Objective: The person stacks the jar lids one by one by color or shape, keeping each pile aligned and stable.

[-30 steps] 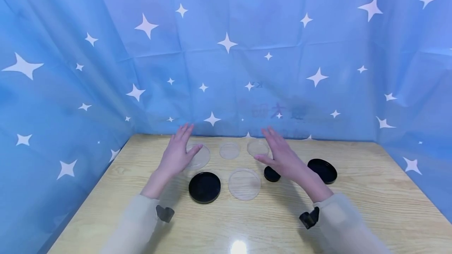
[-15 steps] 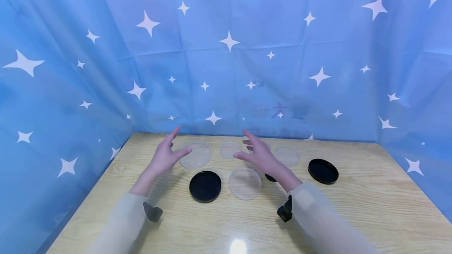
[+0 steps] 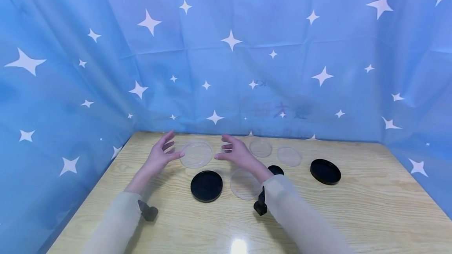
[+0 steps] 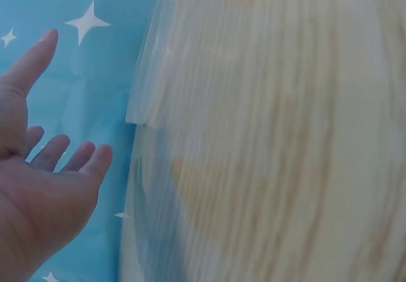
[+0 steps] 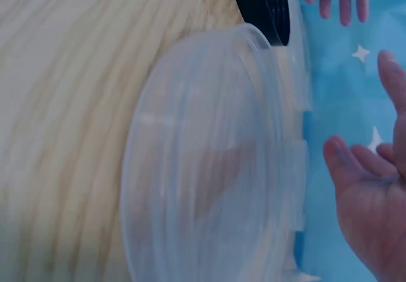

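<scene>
My left hand (image 3: 157,158) hovers at the left side of a large clear round dish (image 3: 196,155), its thumb tip overlapping the rim in the head view. Opposite it, my right hand (image 3: 240,155) reaches in from the right, thumb apart from loosely bent fingers, and holds nothing. It covers the spot where a small clear disc lay. Right below the big dish sits a black round lid (image 3: 206,186). Under the right forearm lies another clear dish (image 3: 243,184), large in the right wrist view. The left wrist view shows the spread fingers of my left hand (image 4: 51,199) beside clear plastic (image 4: 158,60).
A small black lid (image 3: 275,170) shows behind the right wrist. Farther right are two clear discs, one nearer the middle (image 3: 260,148) and one beyond it (image 3: 289,156), then a larger black lid (image 3: 325,171). A blue star-printed curtain (image 3: 226,73) borders the wooden table (image 3: 318,214).
My right hand has swept left from over the right-hand discs to beside the large clear dish. My left hand has drawn back slightly left, off that dish. The dishes stay in place.
</scene>
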